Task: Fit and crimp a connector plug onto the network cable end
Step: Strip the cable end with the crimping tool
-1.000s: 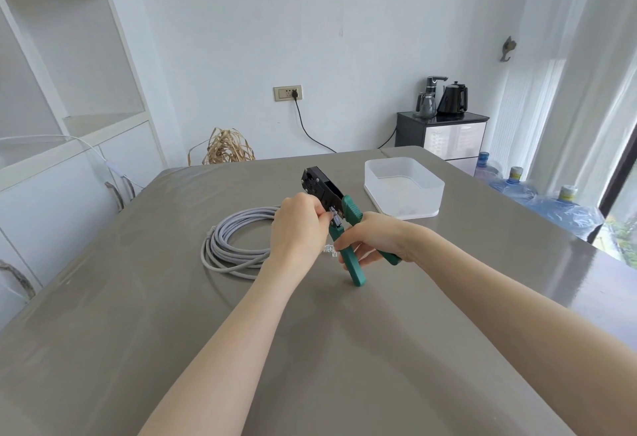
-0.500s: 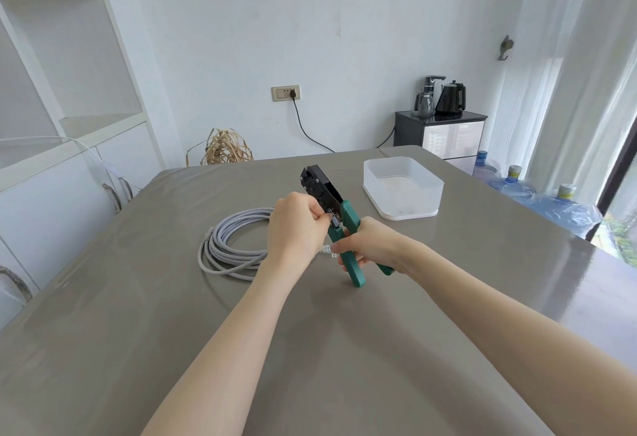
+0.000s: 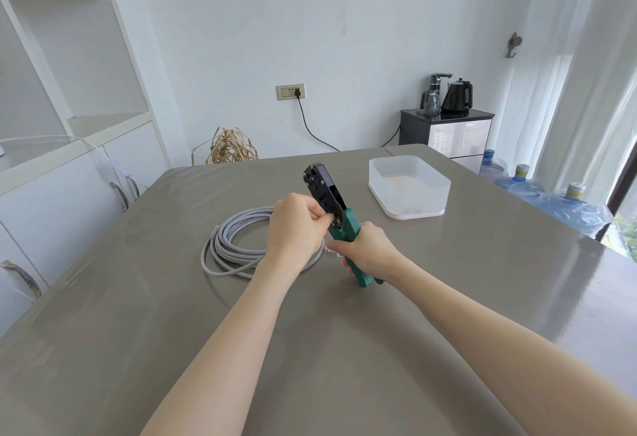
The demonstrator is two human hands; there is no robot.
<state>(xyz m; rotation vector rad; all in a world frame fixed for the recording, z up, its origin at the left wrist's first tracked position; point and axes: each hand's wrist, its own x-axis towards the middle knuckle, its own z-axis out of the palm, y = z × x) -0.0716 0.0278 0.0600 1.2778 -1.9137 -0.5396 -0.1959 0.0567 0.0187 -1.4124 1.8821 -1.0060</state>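
Observation:
A crimping tool (image 3: 324,189) with a black head and green handles stands tilted above the grey table (image 3: 344,349). My right hand (image 3: 370,253) grips the green handles low down. My left hand (image 3: 296,228) pinches something small against the tool's jaw; the cable end and plug are hidden by its fingers. A grey network cable (image 3: 234,242) lies coiled on the table to the left, running under my left hand. Small clear plugs (image 3: 332,252) lie on the table between my hands.
A white translucent plastic tub (image 3: 410,190) stands on the table right of the tool. White shelves and cupboards line the left side. Water bottles (image 3: 551,197) and a black cabinet with kettles stand beyond the table's right edge.
My right hand has closed the green handles closer together. My left hand stays at the tool's jaw. The tool has barely shifted.

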